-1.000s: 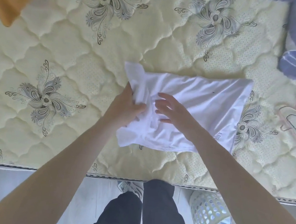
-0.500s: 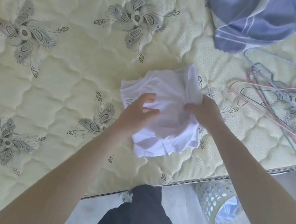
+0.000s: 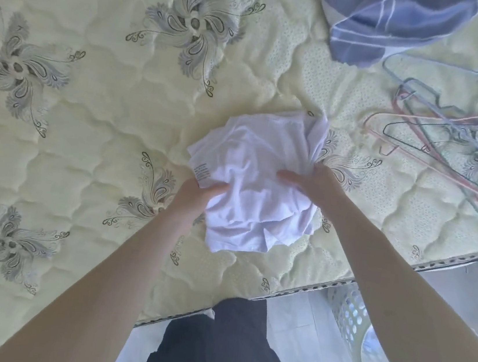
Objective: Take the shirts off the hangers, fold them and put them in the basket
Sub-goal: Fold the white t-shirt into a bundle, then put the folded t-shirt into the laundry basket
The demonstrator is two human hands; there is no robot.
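White shirt (image 3: 256,189) now bunched smaller, both hands (L (image 3: 196,196), R (image 3: 315,181)) gripping it; hangers (image 3: 449,141) nearby rt.

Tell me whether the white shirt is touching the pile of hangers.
Apart. The head view shows bare mattress between the white shirt and the nearest of the hangers.

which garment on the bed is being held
The white shirt, gripped at its edges by the left hand and right hand. The blue striped garment lies untouched at the far right.
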